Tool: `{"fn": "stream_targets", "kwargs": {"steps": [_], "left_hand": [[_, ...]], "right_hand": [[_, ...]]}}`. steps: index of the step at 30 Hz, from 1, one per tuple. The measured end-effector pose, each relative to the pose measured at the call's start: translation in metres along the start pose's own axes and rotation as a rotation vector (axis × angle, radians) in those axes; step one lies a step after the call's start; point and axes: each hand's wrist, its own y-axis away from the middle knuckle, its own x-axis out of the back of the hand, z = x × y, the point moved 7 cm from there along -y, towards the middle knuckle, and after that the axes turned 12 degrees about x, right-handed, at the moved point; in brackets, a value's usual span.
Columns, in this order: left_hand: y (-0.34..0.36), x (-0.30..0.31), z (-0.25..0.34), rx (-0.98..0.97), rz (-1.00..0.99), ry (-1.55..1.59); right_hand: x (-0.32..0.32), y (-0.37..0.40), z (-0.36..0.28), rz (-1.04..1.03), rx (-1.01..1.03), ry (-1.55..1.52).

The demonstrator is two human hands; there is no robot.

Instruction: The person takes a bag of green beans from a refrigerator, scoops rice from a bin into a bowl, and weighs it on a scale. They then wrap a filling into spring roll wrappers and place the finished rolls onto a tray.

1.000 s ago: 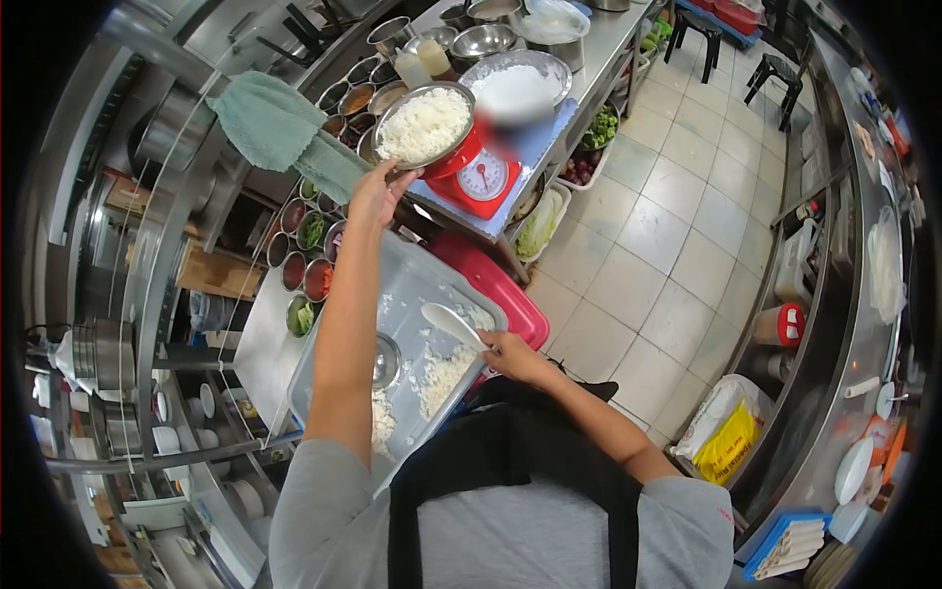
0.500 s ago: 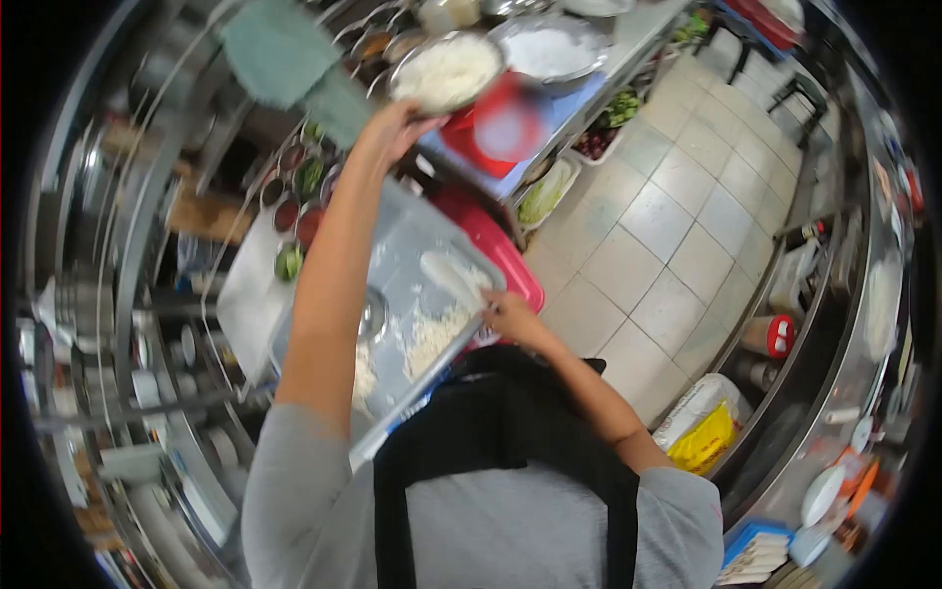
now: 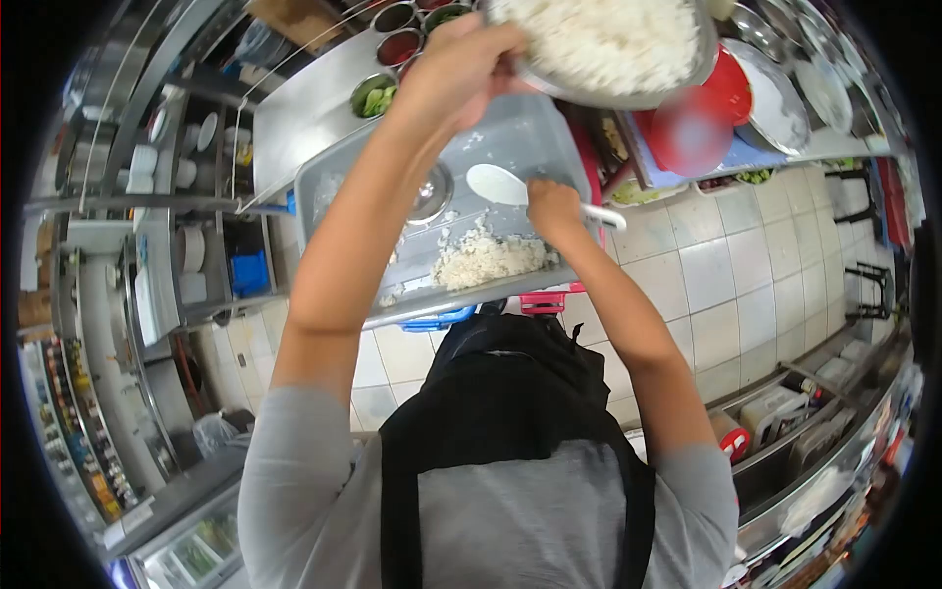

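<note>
My left hand (image 3: 473, 67) grips the rim of a metal bowl (image 3: 708, 61) heaped with white rice (image 3: 603, 44), tilted above the far edge of a grey tray. My right hand (image 3: 555, 208) is closed around the handle of a white rice paddle (image 3: 497, 185). The paddle's blade is over the grey tray (image 3: 343, 162). A mound of rice (image 3: 491, 260) lies in the tray's near right part, with loose grains around it. Partly behind my left forearm, a round metal bowl (image 3: 432, 193) rests in the tray.
Small metal tubs, one with green leaves (image 3: 376, 98), line the steel counter (image 3: 294, 123) beyond the tray. Red containers (image 3: 692, 128) and a large bowl of white contents (image 3: 775, 98) stand at the right. Tiled floor (image 3: 711, 270) and dark stools (image 3: 867, 291) lie farther right.
The rice bowl in my left hand has come closer, next to the tray's far edge. My right hand has moved with the paddle over the tray's right side. The view has turned.
</note>
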Motion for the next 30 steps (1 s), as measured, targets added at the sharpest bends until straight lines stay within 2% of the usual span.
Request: {"fn": "stream_targets", "kwargs": {"steps": [2,3,5,6,7,9,10,11,12,13,15,17,21,22,24,28,30], "left_hand": [[0.046,0.051,-0.008,0.064,0.172,-0.044],[0.062,0.078,-0.022,0.075,0.245,-0.001],[0.097,0.134,-0.056,0.103,0.377,-0.009],[0.115,0.156,-0.075,0.119,0.445,-0.008],[0.133,0.177,-0.094,0.136,0.513,-0.007],[0.164,0.215,-0.14,0.212,0.625,0.049],[0.177,0.227,-0.161,0.218,0.64,0.061],[0.19,0.239,-0.184,0.25,0.693,0.1],[0.201,0.25,-0.204,0.28,0.743,0.138],[0.208,0.257,-0.222,0.279,0.752,0.148],[0.221,0.266,-0.252,0.311,0.794,0.184],[0.227,0.269,-0.274,0.343,0.83,0.176],[0.216,0.271,-0.293,0.321,0.787,0.202],[0.213,0.274,-0.3,0.33,0.804,0.139],[0.209,0.276,-0.3,0.321,0.844,0.04],[0.204,0.28,-0.299,0.336,0.84,-0.091],[0.201,0.278,-0.303,0.39,0.777,-0.102]], "right_hand": [[-0.037,-0.04,-0.008,-0.055,0.119,0.357],[-0.059,-0.057,-0.003,-0.068,0.142,0.358],[-0.089,-0.083,0.005,-0.008,0.2,0.561],[-0.088,-0.079,-0.006,-0.08,0.268,0.624],[-0.087,-0.082,-0.014,-0.092,0.287,0.627],[-0.104,-0.083,-0.026,-0.308,0.374,0.5],[-0.13,-0.086,-0.022,-0.39,0.48,0.489],[-0.133,-0.083,-0.018,-0.4,0.493,0.494],[-0.132,-0.078,-0.02,-0.386,0.553,0.37],[-0.129,-0.073,-0.023,-0.37,0.611,0.248],[-0.117,-0.067,-0.026,-0.414,0.651,0.23],[-0.114,-0.065,-0.026,-0.561,0.573,0.227],[-0.119,-0.058,-0.033,-0.71,0.524,0.231],[-0.118,-0.058,-0.035,-0.711,0.524,0.234],[-0.117,-0.052,-0.032,-0.882,0.473,0.282],[-0.096,-0.044,-0.04,-0.732,0.451,0.143],[-0.09,-0.04,-0.046,-0.57,0.549,0.212]]}}
